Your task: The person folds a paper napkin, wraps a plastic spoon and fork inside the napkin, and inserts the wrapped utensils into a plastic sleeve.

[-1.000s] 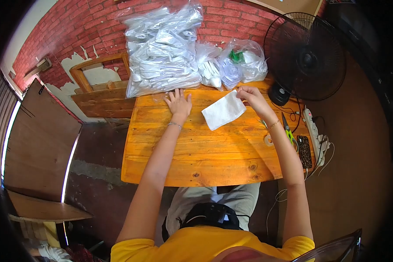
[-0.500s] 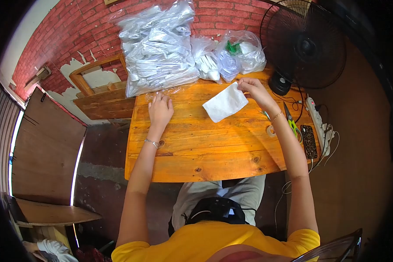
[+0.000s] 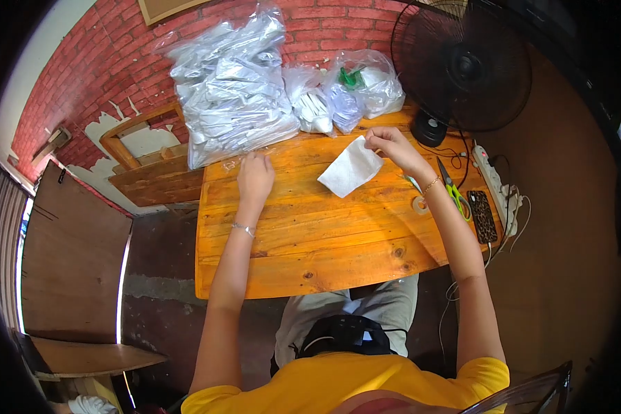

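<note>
Left hand point(image 3: 256, 179): just curled near desk point(image 3: 317, 234) back-left corner — can't tell grip.
Right hand point(image 3: 396, 150): I'm still pinching white sheet point(image 3: 350, 169), unreleased.

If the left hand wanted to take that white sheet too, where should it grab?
Probably by the near-left edge of the white sheet, coming from the left. It looks thin and flat, so a light pinch should suit it. The right hand holds its far-right end, leaving that opposite edge free on the side where the left hand is.
</note>
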The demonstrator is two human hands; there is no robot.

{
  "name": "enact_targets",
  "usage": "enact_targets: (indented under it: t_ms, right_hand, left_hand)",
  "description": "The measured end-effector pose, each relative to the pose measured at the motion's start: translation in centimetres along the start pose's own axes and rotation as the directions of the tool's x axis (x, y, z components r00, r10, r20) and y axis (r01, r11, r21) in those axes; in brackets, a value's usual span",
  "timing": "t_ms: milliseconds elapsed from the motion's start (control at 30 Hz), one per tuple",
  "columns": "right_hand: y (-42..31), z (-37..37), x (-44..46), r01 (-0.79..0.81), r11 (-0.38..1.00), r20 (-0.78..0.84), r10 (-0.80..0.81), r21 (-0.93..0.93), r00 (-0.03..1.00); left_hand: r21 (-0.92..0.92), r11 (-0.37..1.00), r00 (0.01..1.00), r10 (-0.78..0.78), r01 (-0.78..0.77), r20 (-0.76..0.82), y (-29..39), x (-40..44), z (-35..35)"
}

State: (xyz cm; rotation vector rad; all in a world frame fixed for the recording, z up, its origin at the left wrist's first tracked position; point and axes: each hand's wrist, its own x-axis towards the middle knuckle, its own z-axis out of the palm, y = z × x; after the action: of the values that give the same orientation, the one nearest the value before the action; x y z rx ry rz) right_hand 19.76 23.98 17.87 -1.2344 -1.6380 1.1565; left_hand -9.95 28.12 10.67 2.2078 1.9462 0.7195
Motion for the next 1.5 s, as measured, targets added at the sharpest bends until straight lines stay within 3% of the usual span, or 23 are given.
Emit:
enact_targets:
  t_ms: [33,100,200,300,400,467,533,600,633,733,833,967,1067,1200,1300,1400,1500]
  right_hand:
    - [-0.2,0.0,0.0,-0.007,1.0,0.022,0.008,-0.021,1.0]
    - [-0.9,0.4,0.1,-0.017,0.998,0.07,0.022,-0.062,0.997]
    - [-1.0,1.3,0.7,-0.032,0.999,0.147,0.033,-0.012,0.989]
    - [-0.6,1.8,0.8,-0.079,0.996,0.099,0.082,-0.037,0.992]
    - [-0.6,2.0,0.7,-0.128,0.99,0.067,0.132,-0.051,0.989]
    - [-0.8,2.3,0.2,-0.18,0.984,0.084,0.181,-0.015,0.98]
    - [-1.7,2.5,-0.3,-0.247,0.968,0.138,0.237,0.054,0.962]
    - [-2.2,2.8,-0.5,-0.244,0.962,0.158,0.224,0.119,0.962]
    - [-2.3,3.0,-0.5,-0.243,0.958,0.169,0.217,0.151,0.961]
    - [-2.2,3.3,-0.1,-0.219,0.961,0.139,0.196,0.169,0.971]
    - [-1.7,3.4,0.3,-0.192,0.976,0.114,0.18,0.104,0.977]
    - [-3.1,4.6,-0.8,-0.211,0.968,0.07,0.203,0.138,0.977]
    - [-2.6,5.7,-1.0,-0.056,0.998,0.064,0.057,-0.007,0.996]
    - [-1.3,5.6,-0.5,0.047,0.999,0.061,-0.047,-0.003,0.997]
    - [-1.1,5.3,-0.3,-0.009,1.0,0.129,0.007,0.012,0.992]
    - [-1.8,5.2,-0.1,-0.086,0.995,0.084,0.081,0.05,0.993]
    - [0.8,2.1,3.7,0.178,0.952,-0.141,-0.218,-0.248,0.966]
  left_hand:
    - [-0.247,0.963,0.994,0.108,-0.112,-0.029,1.3,-0.6,-0.5]
    - [-0.663,0.682,0.948,0.274,-0.309,-0.161,4.2,-2.0,-0.9]
    - [-0.824,0.485,0.946,0.268,-0.294,-0.18,6.9,-3.9,-1.0]
    - [-0.83,0.557,0.992,0.113,-0.019,0.053,8.3,-5.0,-2.7]
    - [-0.678,0.733,0.993,0.108,-0.049,0.045,7.7,-4.7,-1.2]
    - [-0.629,0.774,0.987,0.144,-0.068,0.07,7.6,-5.1,-1.0]
    - [-0.616,0.754,0.969,0.239,-0.227,-0.063,8.5,-5.8,-1.1]
    - [-0.572,0.646,0.863,0.367,-0.505,-0.348,10.0,-6.7,-1.2]
    - [-0.545,0.671,0.862,0.438,-0.503,-0.256,9.5,-6.8,-0.8]
    - [-0.691,0.537,0.863,0.425,-0.484,-0.274,9.6,-6.9,0.9]
    - [-0.894,0.447,0.945,0.307,-0.04,0.111,9.0,-7.0,1.0]
    - [-0.79,0.578,0.975,0.195,-0.205,-0.109,9.4,-7.4,1.4]
    - [-0.737,0.649,0.981,0.163,-0.188,-0.106,9.8,-7.6,0.9]
    - [-0.769,0.614,0.976,0.211,-0.178,-0.057,9.7,-7.7,0.8]
    - [-0.762,0.624,0.976,0.213,-0.176,-0.051,9.3,-7.7,1.5]
    - [-0.799,0.577,0.979,0.19,-0.171,-0.072,9.3,-7.6,1.8]
    - [-0.877,0.443,0.979,0.164,-0.185,-0.124,10.0,-8.0,0.2]
